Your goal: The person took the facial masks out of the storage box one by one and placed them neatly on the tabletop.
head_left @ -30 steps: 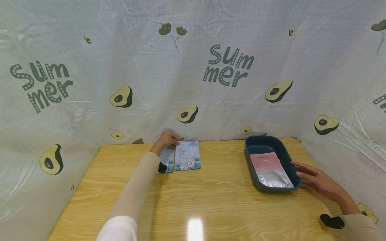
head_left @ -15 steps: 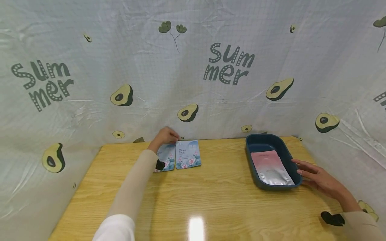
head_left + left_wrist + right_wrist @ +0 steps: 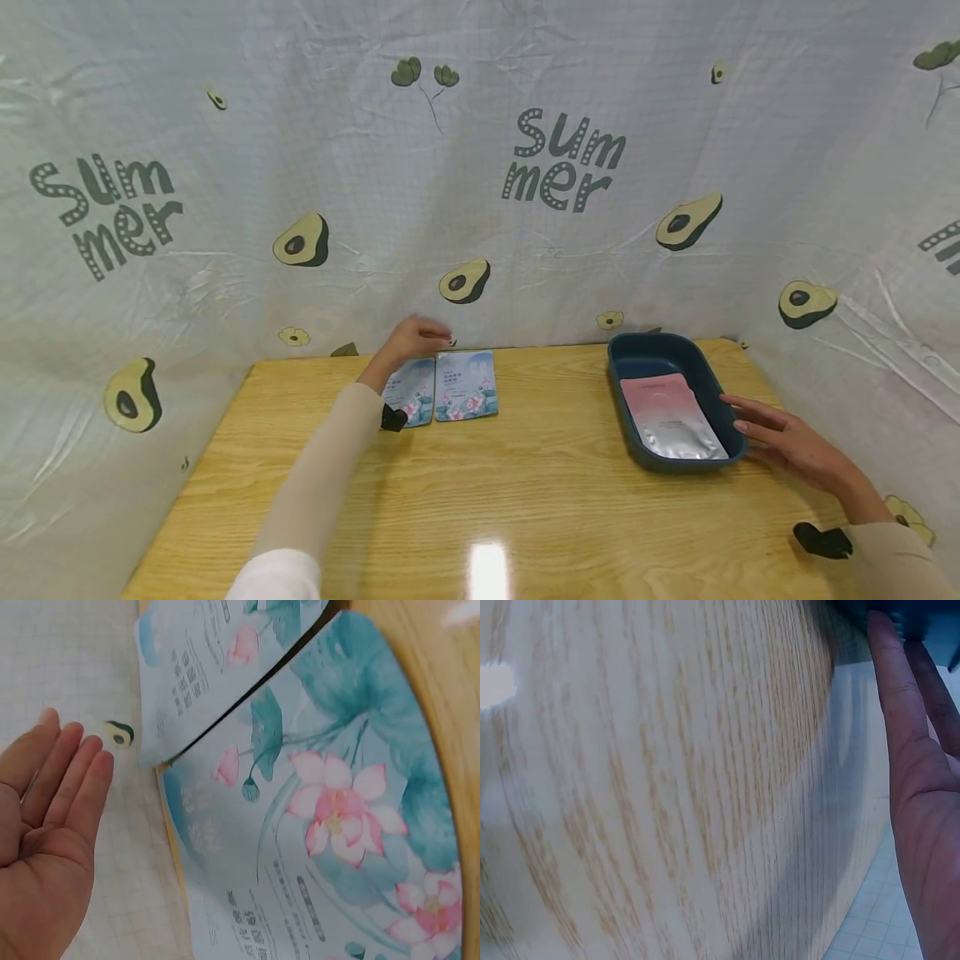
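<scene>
Two pale blue sachets printed with pink lotus flowers lie side by side at the table's back edge: the right sachet (image 3: pixel 466 386) in full view, the left sachet (image 3: pixel 412 392) partly covered by my left wrist. My left hand (image 3: pixel 417 339) hovers above their top edges, holding nothing; in the left wrist view its fingers (image 3: pixel 79 769) are straight and apart from the sachets. A dark blue tray (image 3: pixel 642 446) stands at the right with a pink and silver sachet (image 3: pixel 673 417) inside. My right hand (image 3: pixel 798 450) rests its straight fingertips on the tray's right side.
The wooden table (image 3: pixel 525 500) runs up to a white curtain (image 3: pixel 360 167) with avocado prints along the back and both sides. Dark straps (image 3: pixel 822 540) sit at both wrists.
My left hand has let go of the top of the left sachet and lifted slightly, its fingers straightening. Both blue sachets lie nearly where they were. The right hand stays at the tray.
</scene>
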A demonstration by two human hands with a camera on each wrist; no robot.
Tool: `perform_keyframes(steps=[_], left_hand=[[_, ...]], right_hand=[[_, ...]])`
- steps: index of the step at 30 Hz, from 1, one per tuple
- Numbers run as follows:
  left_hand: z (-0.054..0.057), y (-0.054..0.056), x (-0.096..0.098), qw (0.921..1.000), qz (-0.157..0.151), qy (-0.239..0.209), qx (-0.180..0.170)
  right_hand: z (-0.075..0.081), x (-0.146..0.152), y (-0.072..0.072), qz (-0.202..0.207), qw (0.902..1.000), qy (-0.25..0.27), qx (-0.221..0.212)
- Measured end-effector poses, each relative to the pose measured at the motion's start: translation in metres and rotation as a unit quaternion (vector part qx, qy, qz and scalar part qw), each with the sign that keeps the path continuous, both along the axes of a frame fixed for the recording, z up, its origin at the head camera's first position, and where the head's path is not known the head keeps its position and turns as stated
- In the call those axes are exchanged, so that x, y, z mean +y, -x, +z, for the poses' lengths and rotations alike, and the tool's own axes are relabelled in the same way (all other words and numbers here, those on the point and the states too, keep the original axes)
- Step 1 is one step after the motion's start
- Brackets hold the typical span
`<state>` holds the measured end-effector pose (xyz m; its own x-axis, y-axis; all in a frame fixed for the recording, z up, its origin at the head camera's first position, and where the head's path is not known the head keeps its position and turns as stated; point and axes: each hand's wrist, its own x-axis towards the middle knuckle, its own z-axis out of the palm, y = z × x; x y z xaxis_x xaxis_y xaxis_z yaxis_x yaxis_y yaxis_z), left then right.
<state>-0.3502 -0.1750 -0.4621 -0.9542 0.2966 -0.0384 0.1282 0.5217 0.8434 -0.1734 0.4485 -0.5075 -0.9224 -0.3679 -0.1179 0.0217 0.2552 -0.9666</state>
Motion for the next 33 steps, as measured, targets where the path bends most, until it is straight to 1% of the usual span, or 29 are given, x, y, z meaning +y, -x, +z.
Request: perform_keyframes(steps=[3,5,9,11,15,20,25,28,33], left_hand=[[0.003,-0.005,0.002,0.9982,-0.018,-0.054,-0.016],[0.006,-0.008,0.007,0.9964,-0.029,-0.076,-0.023],[0.015,-0.012,0.025,0.9951,-0.062,-0.074,-0.022],[0.019,-0.014,0.037,0.9945,-0.084,-0.06,-0.013],[0.025,-0.018,0.064,0.9904,-0.125,-0.059,-0.005],[0.03,-0.023,0.102,0.9844,-0.163,-0.065,-0.005],[0.034,-0.026,0.138,0.9802,-0.188,-0.062,0.005],[0.035,-0.029,0.156,0.9771,-0.201,-0.07,0.01],[0.033,-0.031,0.186,0.9757,-0.204,-0.08,0.005]], right_hand=[[-0.001,0.001,0.001,0.009,0.9999,0.004,0.006],[-0.001,0.001,0.003,0.012,0.9999,0.004,0.007],[0.0,0.002,0.005,0.015,0.9998,0.0,0.01],[0.0,0.003,0.005,0.013,0.9999,-0.004,0.008],[-0.002,0.003,0.004,0.004,0.9999,-0.012,0.005],[-0.002,0.003,0.002,-0.001,0.9998,-0.02,0.003],[-0.002,0.002,0.001,-0.002,0.9998,-0.017,0.001],[-0.001,0.002,0.002,0.0,0.9999,-0.014,0.001],[0.0,0.002,0.002,0.006,0.9999,-0.011,0.007]])
